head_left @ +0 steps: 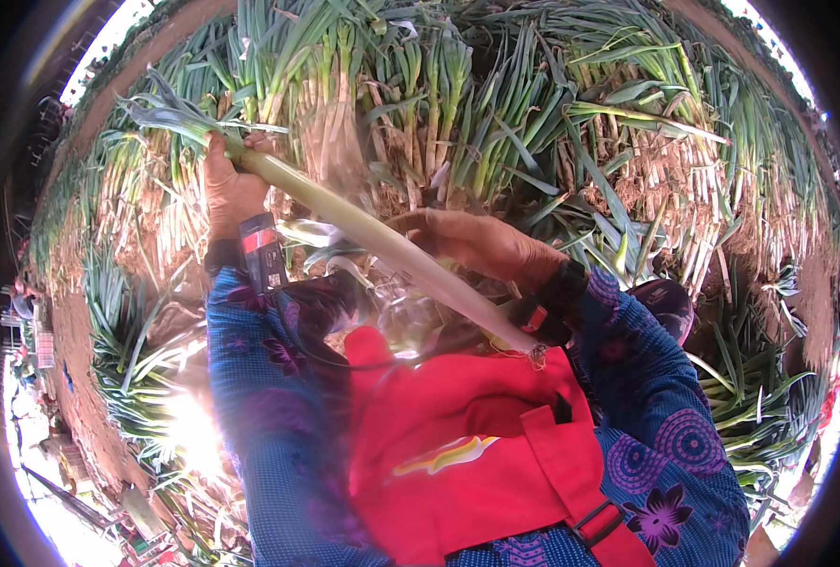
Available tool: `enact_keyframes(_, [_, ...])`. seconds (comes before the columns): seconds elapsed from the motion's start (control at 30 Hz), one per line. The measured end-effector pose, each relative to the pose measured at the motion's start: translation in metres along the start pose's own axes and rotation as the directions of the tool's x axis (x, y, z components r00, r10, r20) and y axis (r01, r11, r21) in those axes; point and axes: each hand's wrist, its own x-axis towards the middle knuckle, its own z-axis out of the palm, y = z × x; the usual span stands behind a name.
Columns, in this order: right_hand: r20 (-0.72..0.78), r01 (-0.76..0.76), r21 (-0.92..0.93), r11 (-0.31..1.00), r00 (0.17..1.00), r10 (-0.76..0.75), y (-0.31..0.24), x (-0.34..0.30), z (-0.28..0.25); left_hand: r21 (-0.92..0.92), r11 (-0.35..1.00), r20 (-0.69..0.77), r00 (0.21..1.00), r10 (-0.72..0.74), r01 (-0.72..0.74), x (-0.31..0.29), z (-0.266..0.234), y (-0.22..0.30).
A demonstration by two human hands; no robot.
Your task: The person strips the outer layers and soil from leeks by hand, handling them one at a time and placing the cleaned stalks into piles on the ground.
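A long, thick green onion (372, 231) lies slantwise across the view, its leafy top at the upper left and its small root end near my red apron (476, 425). My left hand (233, 184) is wrapped round the stalk just below the leaves. On the far side of the stalk's middle is my right hand (481, 244), slightly blurred, with its fingers stretched toward the stalk. I cannot tell whether those fingertips touch it. Below the stalk, in front of me, lies some shiny, clear plastic-like material (406, 312).
Dense rows of green onions (439, 85) stand or lean in an arc ahead, with pale stalks and roots toward me. Loose green onions (755, 406) lie at the right, and more leaves (127, 331) spread at the left. Bare brown soil (84, 369) shows along the left side.
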Motion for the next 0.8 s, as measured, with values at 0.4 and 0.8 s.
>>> enact_keyframes(0.4, [-0.184,-0.221,-0.248,0.943,0.967,0.178,-0.016,-0.104,-0.02,-0.141,0.99,0.005,1.0,0.004,-0.003,0.014,-0.053,0.047])
enact_keyframes(0.8, [-0.643,-0.137,-0.349,0.927,0.754,-0.131,-0.042,-0.175,-0.051,-0.168,0.984,-0.275,0.962,0.005,-0.054,0.016,-0.135,0.133])
